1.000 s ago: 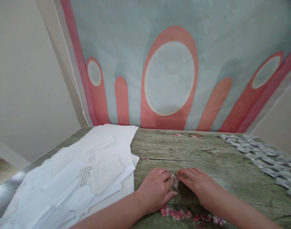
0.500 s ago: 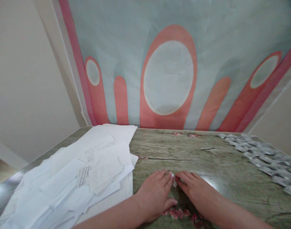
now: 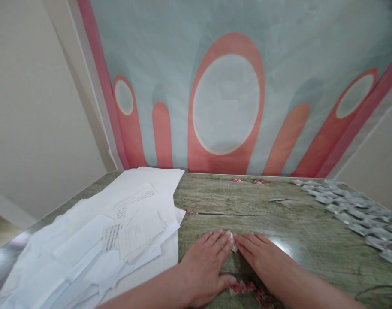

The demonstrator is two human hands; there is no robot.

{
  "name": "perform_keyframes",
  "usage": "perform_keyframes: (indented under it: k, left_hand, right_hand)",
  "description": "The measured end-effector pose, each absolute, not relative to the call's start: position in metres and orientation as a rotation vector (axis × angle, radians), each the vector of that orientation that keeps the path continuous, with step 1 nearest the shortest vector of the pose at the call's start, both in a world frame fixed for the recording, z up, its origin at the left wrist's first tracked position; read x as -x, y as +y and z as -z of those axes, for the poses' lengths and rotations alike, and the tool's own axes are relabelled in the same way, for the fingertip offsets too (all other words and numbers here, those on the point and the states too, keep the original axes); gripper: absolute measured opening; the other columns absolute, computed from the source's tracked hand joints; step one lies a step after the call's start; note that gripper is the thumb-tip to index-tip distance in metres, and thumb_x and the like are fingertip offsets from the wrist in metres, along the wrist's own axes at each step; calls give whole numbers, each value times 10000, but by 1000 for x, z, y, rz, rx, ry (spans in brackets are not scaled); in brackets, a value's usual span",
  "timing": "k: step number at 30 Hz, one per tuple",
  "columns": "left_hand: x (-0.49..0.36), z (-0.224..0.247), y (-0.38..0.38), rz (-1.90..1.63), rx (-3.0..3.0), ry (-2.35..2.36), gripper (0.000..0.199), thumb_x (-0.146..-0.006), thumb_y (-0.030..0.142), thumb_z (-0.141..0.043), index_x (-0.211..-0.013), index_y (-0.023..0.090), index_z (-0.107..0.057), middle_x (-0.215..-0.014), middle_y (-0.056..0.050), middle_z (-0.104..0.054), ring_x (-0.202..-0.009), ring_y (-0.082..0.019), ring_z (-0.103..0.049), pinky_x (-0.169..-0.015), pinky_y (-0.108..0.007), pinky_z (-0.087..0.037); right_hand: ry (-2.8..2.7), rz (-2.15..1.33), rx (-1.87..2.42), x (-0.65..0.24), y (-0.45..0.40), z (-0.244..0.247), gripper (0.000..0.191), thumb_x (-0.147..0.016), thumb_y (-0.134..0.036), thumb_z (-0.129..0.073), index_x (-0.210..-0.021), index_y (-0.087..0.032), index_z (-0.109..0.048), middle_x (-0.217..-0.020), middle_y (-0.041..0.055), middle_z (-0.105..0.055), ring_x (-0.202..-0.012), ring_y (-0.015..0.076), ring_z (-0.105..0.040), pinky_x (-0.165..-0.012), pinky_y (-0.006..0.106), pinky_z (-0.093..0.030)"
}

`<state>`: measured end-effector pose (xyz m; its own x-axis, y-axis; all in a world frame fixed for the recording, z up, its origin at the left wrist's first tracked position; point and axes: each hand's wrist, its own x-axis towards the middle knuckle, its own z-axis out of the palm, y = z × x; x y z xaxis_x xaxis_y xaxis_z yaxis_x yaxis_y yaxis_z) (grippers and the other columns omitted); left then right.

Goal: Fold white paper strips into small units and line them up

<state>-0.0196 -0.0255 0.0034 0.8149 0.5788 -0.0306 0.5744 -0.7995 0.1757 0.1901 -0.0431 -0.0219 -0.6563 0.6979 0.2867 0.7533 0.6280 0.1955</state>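
A small folded piece of white paper point(image 3: 233, 243) lies on the wood-patterned table, mostly covered, between my two hands. My left hand point(image 3: 206, 266) rests flat, its fingers stretched forward and its thumb out to the side; the fingertips touch the paper's left edge. From the other side my right hand point(image 3: 263, 259) lies with straight fingers close together, their tips against the paper's right edge. Its thumb is hidden. Neither hand visibly grips the paper. Reddish flower patterns point(image 3: 242, 286) show on the table surface below the hands.
To the left spreads a large pile of white sheets and cut paper pieces point(image 3: 96, 240), some printed. Several rows of folded paper strips point(image 3: 353, 210) lie at the right. Behind the table point(image 3: 221, 195) hangs a grey-green and coral printed backdrop point(image 3: 228, 103).
My left hand has flattened a little, its fingers more spread. My right fingers have straightened and come down at the paper. The paper has barely shifted.
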Motion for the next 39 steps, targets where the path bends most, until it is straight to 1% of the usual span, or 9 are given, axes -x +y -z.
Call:
perform_keyframes:
  k: [6, 10, 14, 16, 18, 25, 32, 35, 39]
  left_hand:
    - [18, -13, -24, -28, -2874, 906, 634, -891, 573, -209, -1385, 178, -247, -1447, -40, -247, -1340, -244, -134, -1079, -406, -135]
    - [17, -17, -23, -80, -2925, 913, 615, -886, 575, -235, -1354, 185, -318, -1419, -40, -319, -1332, -260, -156, -1073, -413, -142]
    - [13, -20, -24, -128, -2943, 958, 590, -873, 559, -322, -1294, 154, -407, -1335, -71, -434, -1251, -272, -314, -1049, -405, -206]
    - [9, -19, -25, -145, -2957, 982, 559, -868, 523, -386, -1257, 127, -447, -1227, -85, -524, -1159, -260, -409, -1032, -394, -243]
    - [6, -17, -26, -165, -2980, 986, 510, -866, 477, -431, -1214, 108, -485, -1134, -91, -571, -1095, -244, -453, -1020, -377, -269]
    - [5, -10, -25, -193, -3048, 938, 421, -895, 388, -407, -1151, 76, -525, -1147, -124, -566, -1100, -232, -472, -1016, -349, -288]
    - [3, -15, -30, -155, -3037, 969, 427, -924, 366, -334, -1204, 78, -477, -1177, -135, -550, -1109, -231, -472, -1004, -356, -302]
    - [2, -15, -30, -161, -3020, 976, 425, -916, 368, -357, -1233, 98, -446, -1187, -132, -534, -1105, -236, -468, -996, -364, -312]
    - [3, -14, -30, -156, -2983, 991, 384, -889, 370, -433, -1196, 145, -482, -1178, -108, -522, -1117, -243, -445, -1001, -370, -306]
  right_hand:
    - [-2699, 379, 1233, -190, -44, 17, 400, -736, -93, -512, -1132, -113, -562, -1148, 85, -603, -958, 214, -548, -842, 363, -409]
    - [-2749, 214, 1267, -192, -42, 10, 442, -704, -133, -551, -1145, -118, -555, -1173, 99, -579, -985, 227, -532, -872, 373, -397]
    - [-2812, 2, 1266, -196, -38, 4, 566, -592, -169, -620, -1150, -113, -548, -1192, 118, -548, -1017, 254, -505, -889, 389, -388]
    - [-2816, -46, 1276, -197, -36, 3, 543, -599, -173, -611, -1136, -113, -558, -1185, 123, -547, -1025, 259, -496, -889, 391, -382]
    - [-2812, -71, 1286, -197, -35, 2, 512, -622, -181, -598, -1128, -110, -562, -1173, 124, -549, -1033, 258, -487, -895, 389, -373]
    - [-2779, -134, 1290, -194, -35, -4, 402, -651, -142, -554, -1050, -139, -598, -1130, 91, -579, -1024, 232, -497, -910, 361, -348]
    - [-2763, 41, 1221, -196, -36, -2, 352, -665, -164, -553, -1012, -157, -610, -1095, 72, -606, -960, 214, -538, -848, 344, -402]
    - [-2762, 83, 1198, -197, -35, 0, 357, -675, -162, -550, -1028, -156, -601, -1093, 70, -608, -942, 209, -547, -835, 345, -413]
    - [-2760, 111, 1196, -197, -35, 1, 323, -687, -158, -540, -1003, -166, -606, -1108, 64, -605, -949, 211, -546, -840, 348, -412]
